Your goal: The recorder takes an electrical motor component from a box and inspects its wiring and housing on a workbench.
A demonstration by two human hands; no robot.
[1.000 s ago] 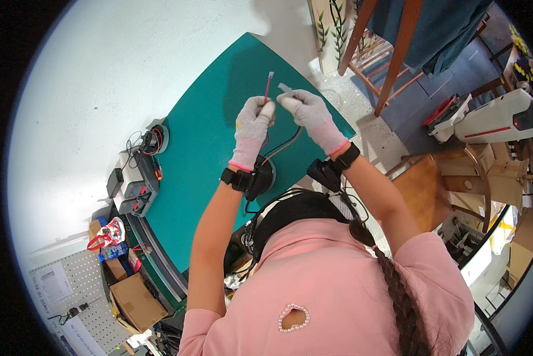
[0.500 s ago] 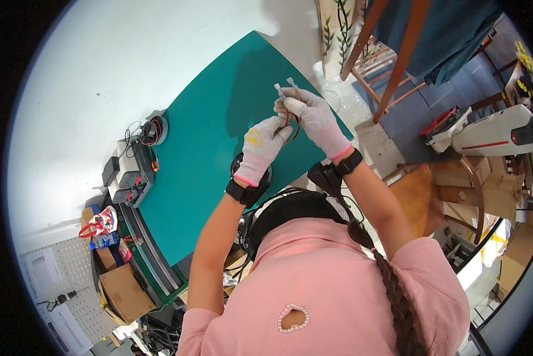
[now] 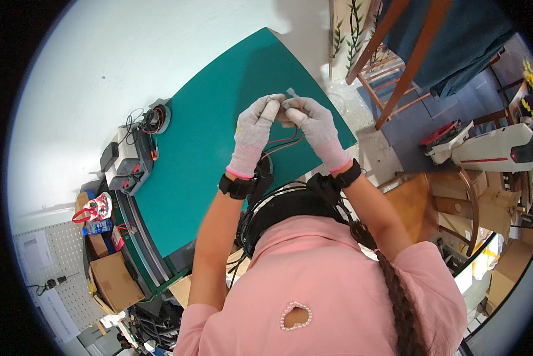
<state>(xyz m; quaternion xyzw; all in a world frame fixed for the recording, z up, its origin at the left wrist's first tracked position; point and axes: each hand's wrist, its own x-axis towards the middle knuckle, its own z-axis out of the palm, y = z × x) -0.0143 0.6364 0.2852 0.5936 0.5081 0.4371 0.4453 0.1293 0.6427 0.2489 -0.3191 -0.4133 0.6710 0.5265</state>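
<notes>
Both my hands wear pale grey knit gloves with pink cuffs and meet above the green table mat. My left hand (image 3: pixel 254 132) is closed, its thumb and fingers pinched at the end of a thin wire. My right hand (image 3: pixel 317 126) is closed around the same reddish-brown wire (image 3: pixel 283 143), which loops below the fingers. A pale connector (image 3: pixel 291 92) sticks up past my right fingertips. The fingers hide most of what lies between the two hands.
On the mat's left edge stand a wire spool (image 3: pixel 159 118) and a grey-black device (image 3: pixel 133 160). A cardboard box (image 3: pixel 115 282) sits at lower left beside a pegboard (image 3: pixel 64 249). Wooden chairs (image 3: pixel 423 199) are to the right. A white wall (image 3: pixel 130 59) runs along the far left.
My left hand has moved up level with my right fingertips. Two connectors stuck up before; one shows clearly now. The wire loop has swung below, between the hands.
</notes>
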